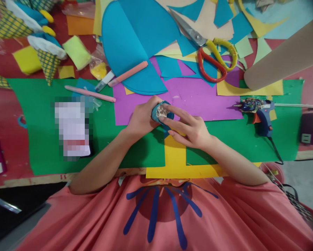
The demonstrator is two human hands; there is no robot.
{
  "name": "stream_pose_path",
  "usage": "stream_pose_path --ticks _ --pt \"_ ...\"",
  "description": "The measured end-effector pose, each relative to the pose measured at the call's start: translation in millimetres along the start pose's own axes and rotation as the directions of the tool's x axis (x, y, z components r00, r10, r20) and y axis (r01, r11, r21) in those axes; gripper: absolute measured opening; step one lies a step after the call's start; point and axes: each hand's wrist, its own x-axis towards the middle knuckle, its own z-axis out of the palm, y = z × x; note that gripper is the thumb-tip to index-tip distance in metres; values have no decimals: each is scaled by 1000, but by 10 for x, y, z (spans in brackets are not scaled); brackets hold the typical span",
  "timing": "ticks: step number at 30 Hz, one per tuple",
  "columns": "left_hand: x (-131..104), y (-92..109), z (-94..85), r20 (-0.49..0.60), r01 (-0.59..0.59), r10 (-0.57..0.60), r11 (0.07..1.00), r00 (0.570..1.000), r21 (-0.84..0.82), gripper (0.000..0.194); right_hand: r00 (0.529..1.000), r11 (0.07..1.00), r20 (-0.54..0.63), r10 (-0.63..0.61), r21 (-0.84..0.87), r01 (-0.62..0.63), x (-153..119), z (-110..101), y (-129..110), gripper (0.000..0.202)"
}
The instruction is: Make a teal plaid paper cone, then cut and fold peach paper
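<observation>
My left hand is wrapped round a small blue roll with crumpled pale material inside its open end. The thumb and index finger of my right hand reach the rim of that roll from the other side, while its other fingers are bent below. Beneath the hands lie a purple sheet and a yellow paper piece, both on a green sheet. Just behind the hands is a large blue paper shape.
Scissors lie on paper scraps at the back. On the right are a glue gun with a cord and a long beige tube. A blurred phone and pink pens are on the left.
</observation>
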Motion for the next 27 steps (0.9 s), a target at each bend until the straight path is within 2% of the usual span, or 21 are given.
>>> stream_pose_path --ticks 4,11,14,18,22,27 --pt "5 27 -25 32 -14 16 998 999 -57 15 999 1000 47 0 -4 0 -33 18 21 40" --pt "-9 60 -58 5 -76 76 997 997 -13 15 999 1000 -34 -23 10 23 -26 11 29 36" --pt "-11 63 -59 24 -69 69 998 997 1 13 1000 1000 -18 2 24 -1 -22 -1 30 38" --pt "-9 45 -61 65 -45 46 999 997 -19 14 999 997 -42 -26 66 29 -3 -11 13 39" --pt "-5 32 -62 83 -34 35 999 996 -12 15 999 999 -21 -42 13 42 17 -14 -7 39" --pt "5 33 -35 87 -6 7 1000 996 -8 15 991 997 -109 -81 -11 80 35 -16 -3 39"
